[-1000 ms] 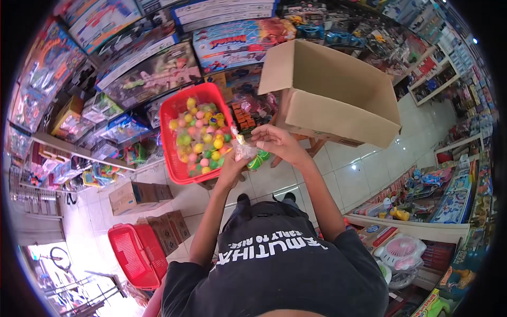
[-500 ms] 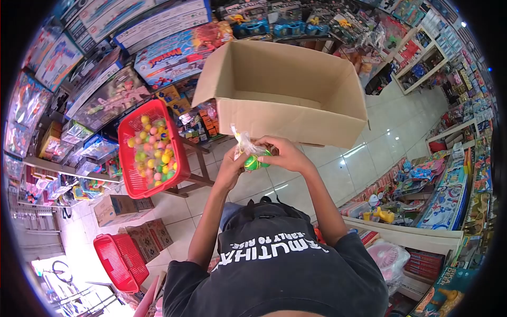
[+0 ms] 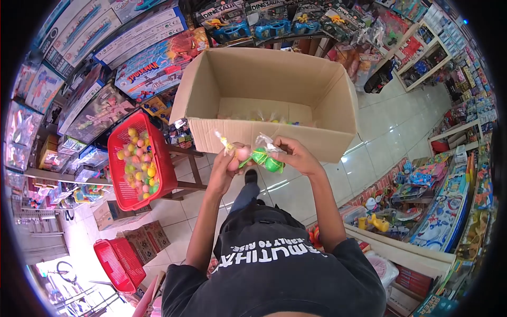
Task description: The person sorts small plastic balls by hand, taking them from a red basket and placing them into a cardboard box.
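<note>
Toy-shop shelves (image 3: 401, 248) are packed. Bagged pink balls (image 3: 243, 152) are clasped by the left hand (image 3: 223, 171), green balls (image 3: 269, 161) by the right hand (image 3: 300, 158); bags (image 3: 263, 141) should be kept untangled.

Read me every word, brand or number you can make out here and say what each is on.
"SPIDERMAN": blue-and-red box on the upper left
"DINOSAUR": toy packs at the back
"EARLY TO RISE": black shirt; its larger lettering is too distorted to read surely
"SIKA DEER": package at lower right
Held bags: nothing readable
Other packaging: too small or blurred
</note>
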Demonstrator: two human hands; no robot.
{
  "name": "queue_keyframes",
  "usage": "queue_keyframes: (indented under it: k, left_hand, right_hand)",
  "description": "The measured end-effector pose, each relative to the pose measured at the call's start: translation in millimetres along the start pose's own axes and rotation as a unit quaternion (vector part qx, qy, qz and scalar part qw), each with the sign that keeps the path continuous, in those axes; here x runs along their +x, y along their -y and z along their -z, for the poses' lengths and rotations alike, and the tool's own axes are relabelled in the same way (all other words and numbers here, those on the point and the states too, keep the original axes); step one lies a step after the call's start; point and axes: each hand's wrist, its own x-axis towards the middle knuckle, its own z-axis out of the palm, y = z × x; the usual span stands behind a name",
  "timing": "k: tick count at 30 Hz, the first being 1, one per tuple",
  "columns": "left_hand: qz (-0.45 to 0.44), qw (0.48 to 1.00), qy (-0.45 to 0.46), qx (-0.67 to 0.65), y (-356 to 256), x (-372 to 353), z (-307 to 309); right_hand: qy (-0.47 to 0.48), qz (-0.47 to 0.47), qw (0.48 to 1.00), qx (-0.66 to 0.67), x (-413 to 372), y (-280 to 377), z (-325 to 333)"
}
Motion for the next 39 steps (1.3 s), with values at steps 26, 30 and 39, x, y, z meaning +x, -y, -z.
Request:
queue_keyframes:
  k: [26,30,39]
  left_hand:
    - [-0.245,0.94,-0.167,0.167,-139.7,168.8,78.8]
    - [-0.222,0.943,-0.183,0.169,-140.0,175.1,80.7]
    - [-0.219,0.937,-0.215,0.167,-135.7,179.6,84.9]
  right_hand:
    - [0.075,-0.183,0.977,-0.084,299.1,-114.6,104.9]
    - [0.071,-0.182,0.966,-0.17,343.0,-198.7,95.8]
    - [0.028,-0.123,0.966,-0.226,368.9,-262.1,59.0]
